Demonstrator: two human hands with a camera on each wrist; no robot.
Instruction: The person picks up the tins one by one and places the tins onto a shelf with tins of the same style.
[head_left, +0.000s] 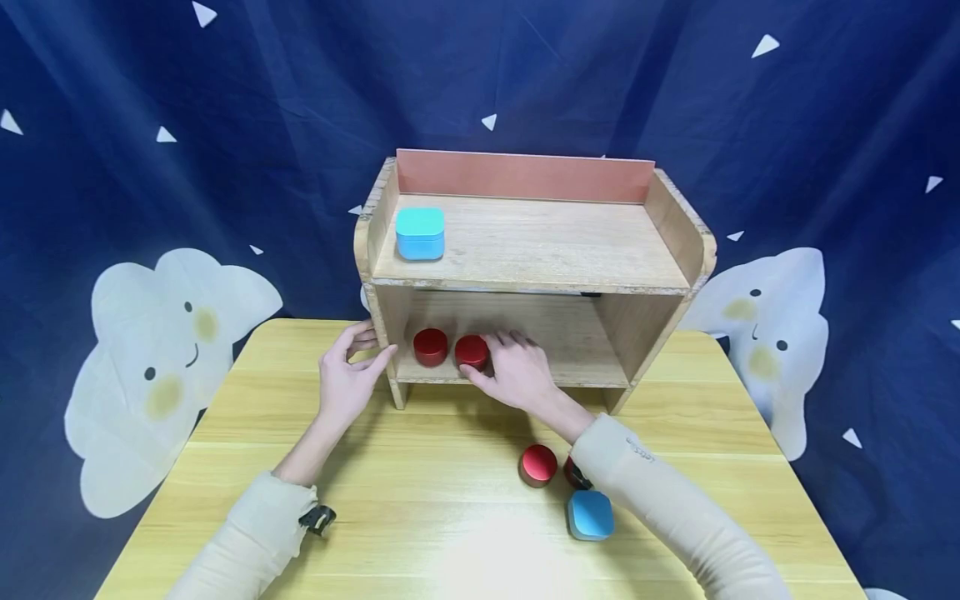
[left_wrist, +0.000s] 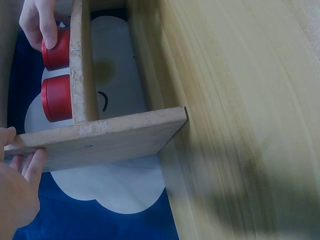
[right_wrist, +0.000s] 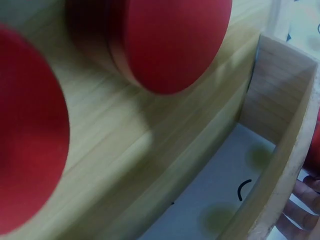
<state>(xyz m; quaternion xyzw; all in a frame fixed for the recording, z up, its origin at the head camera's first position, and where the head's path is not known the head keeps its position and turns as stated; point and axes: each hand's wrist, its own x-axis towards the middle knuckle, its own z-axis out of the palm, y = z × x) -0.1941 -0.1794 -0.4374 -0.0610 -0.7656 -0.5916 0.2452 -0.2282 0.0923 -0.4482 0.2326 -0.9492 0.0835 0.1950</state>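
A small wooden shelf unit (head_left: 525,242) stands on the table. My left hand (head_left: 350,375) grips the front edge of its left side panel, thumb and fingers on either side of the board, as the left wrist view (left_wrist: 20,195) also shows. On the lower shelf sit two round red tins. The left tin (head_left: 431,347) stands alone, while my right hand (head_left: 517,371) holds the other red tin (head_left: 471,352) between thumb and fingers. That tin rests on the shelf board next to the first, with a small gap between them.
A light-blue square tin (head_left: 420,233) sits at the left of the top shelf. On the table below my right forearm lie a red tin (head_left: 538,465), another red tin (head_left: 573,472) partly hidden by the sleeve, and a blue square tin (head_left: 590,515). Behind hangs a dark-blue curtain (head_left: 300,167).
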